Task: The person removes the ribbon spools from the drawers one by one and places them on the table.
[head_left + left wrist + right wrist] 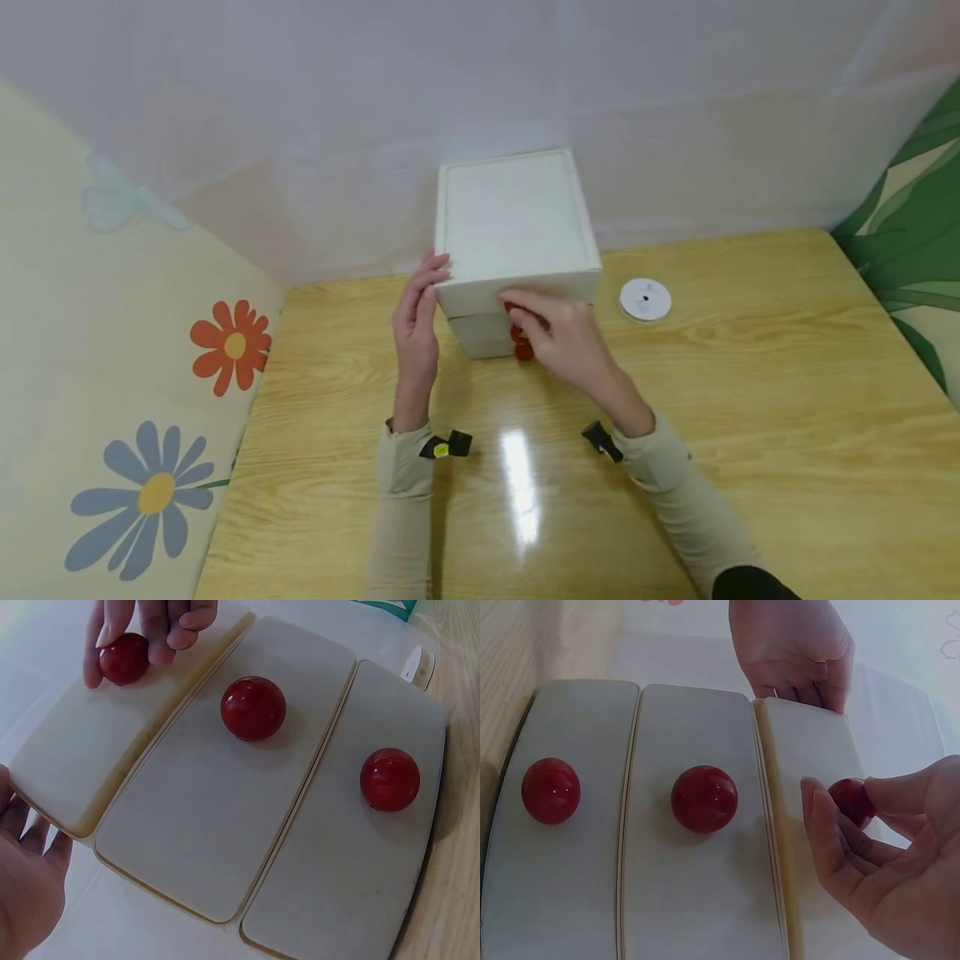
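A small white three-drawer chest (513, 217) stands on the table, a round red knob on each drawer. My right hand (566, 337) pinches the top knob (850, 801) between thumb and fingers. The top drawer front (90, 750) stands slightly forward of the two below, its yellowish lower edge showing. At the chest's upper left front corner my left hand (417, 321) touches the side, fingers extended along it. The middle knob (253, 709) and the bottom knob (390, 780) are untouched.
A white disc-shaped spool (646, 300) lies on the wooden table (750, 400) right of the chest. Close behind the chest hangs a pale curtain (337, 192). Panels with painted flowers (156, 493) and green leaves (926, 225) border the table's sides.
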A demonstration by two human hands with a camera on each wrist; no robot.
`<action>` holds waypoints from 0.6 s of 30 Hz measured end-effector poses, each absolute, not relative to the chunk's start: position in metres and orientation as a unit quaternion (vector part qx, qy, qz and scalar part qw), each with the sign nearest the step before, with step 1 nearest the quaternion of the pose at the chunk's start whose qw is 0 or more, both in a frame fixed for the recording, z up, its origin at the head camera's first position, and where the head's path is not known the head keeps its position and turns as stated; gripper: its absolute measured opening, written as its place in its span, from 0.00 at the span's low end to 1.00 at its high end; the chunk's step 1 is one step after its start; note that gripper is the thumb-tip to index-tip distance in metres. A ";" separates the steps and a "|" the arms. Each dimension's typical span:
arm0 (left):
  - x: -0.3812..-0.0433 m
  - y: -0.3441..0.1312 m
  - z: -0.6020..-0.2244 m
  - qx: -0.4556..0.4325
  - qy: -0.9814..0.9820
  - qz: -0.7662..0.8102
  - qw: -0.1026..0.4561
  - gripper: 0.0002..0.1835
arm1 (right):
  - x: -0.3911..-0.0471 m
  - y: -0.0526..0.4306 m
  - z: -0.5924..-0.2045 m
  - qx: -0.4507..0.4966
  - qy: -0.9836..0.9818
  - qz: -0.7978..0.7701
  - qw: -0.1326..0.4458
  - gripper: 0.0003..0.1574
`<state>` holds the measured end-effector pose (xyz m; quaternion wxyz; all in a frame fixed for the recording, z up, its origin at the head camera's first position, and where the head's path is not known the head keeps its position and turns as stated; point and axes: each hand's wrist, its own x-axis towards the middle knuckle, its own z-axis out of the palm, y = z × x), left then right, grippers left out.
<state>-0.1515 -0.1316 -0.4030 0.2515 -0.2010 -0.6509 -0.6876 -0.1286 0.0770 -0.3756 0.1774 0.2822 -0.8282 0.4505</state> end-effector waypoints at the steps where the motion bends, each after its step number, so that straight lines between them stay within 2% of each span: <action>1: -0.152 -0.131 -0.403 -0.202 -0.651 -0.687 0.253 0.16 | -0.129 0.077 -0.375 0.281 -0.828 0.452 0.177 0.16; 18: -0.152 -0.131 -0.402 -0.213 -0.657 -0.675 0.262 0.15 | -0.132 0.079 -0.379 0.266 -0.828 0.476 0.130 0.16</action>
